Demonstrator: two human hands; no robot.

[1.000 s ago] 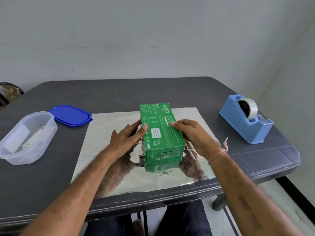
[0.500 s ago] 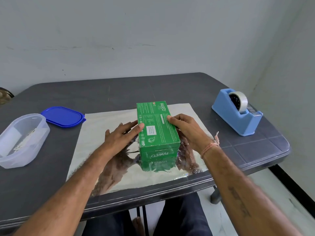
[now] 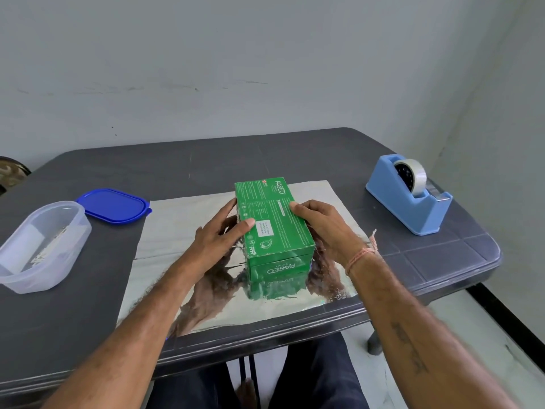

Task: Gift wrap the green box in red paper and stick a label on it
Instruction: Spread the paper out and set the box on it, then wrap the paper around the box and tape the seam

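The green box [image 3: 277, 228] lies lengthwise on a shiny, silver-faced sheet of wrapping paper [image 3: 177, 225] spread on the dark table [image 3: 265, 154]. Its far end reaches the paper's far edge. My left hand [image 3: 215, 240] holds the box's left side, thumb on the top face and fingers against the side. On the right side my right hand [image 3: 327, 228] grips it the same way, thumb on top. The paper mirrors the box and both hands. No red side of the paper and no label are visible.
A blue tape dispenser [image 3: 407, 199] with a roll of clear tape stands at the right of the table. At the left are a clear plastic container [image 3: 44, 246] and, behind it, its blue lid [image 3: 113, 205]. The paper's near edge lies along the table's front edge.
Both hands keep their hold on the box, which stays in the same place on the paper. Only my view has shifted a little.
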